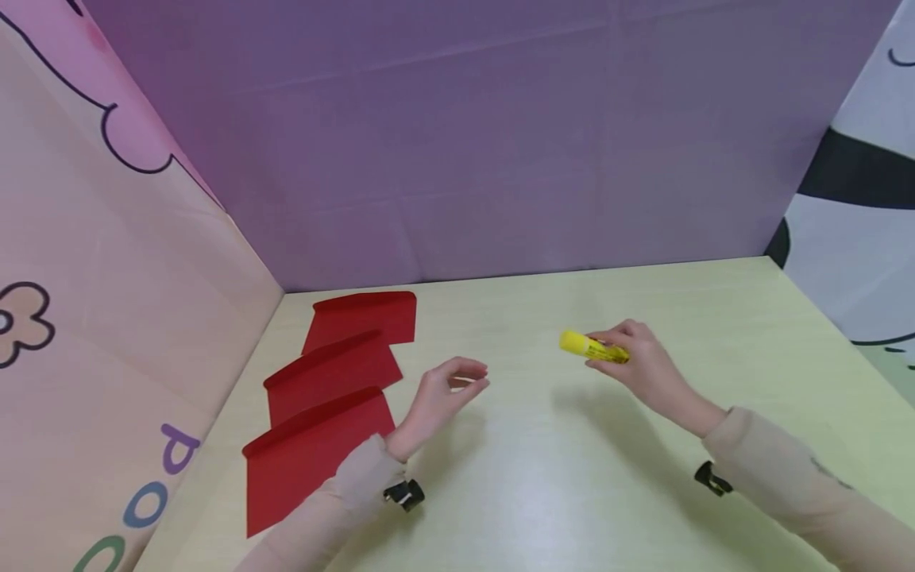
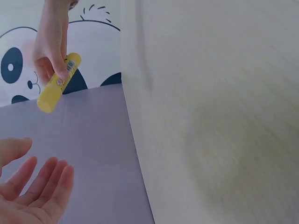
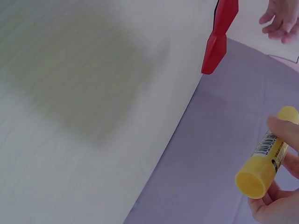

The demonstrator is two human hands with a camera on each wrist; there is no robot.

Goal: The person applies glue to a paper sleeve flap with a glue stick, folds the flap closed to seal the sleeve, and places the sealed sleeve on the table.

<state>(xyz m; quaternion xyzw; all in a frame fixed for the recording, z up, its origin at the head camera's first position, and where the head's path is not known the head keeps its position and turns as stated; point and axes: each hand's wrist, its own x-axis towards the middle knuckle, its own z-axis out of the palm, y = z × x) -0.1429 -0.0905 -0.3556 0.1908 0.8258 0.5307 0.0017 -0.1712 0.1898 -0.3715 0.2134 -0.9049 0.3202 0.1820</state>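
My right hand [image 1: 646, 369] holds a yellow glue stick [image 1: 593, 347] between thumb and fingers, above the table. Its capped end points left, toward my other hand. In the right wrist view the glue stick [image 3: 261, 168] shows a barcode label, and the yellow cap is on. My left hand [image 1: 443, 397] hovers over the table with relaxed, slightly bent fingers and nothing in them. The left wrist view shows that hand [image 2: 37, 196] palm up, apart from the glue stick [image 2: 58, 84]. Close by on its left lie red envelopes, the nearest one [image 1: 314, 453] partly behind the left forearm.
Two more red envelopes, a middle one [image 1: 332, 377] and a far one [image 1: 368, 318], overlap in a column at the table's left. A purple backdrop [image 1: 457, 159] rises behind the pale table [image 1: 543, 492]. Printed panels stand on the left [image 1: 107, 262] and right [image 1: 851, 262].
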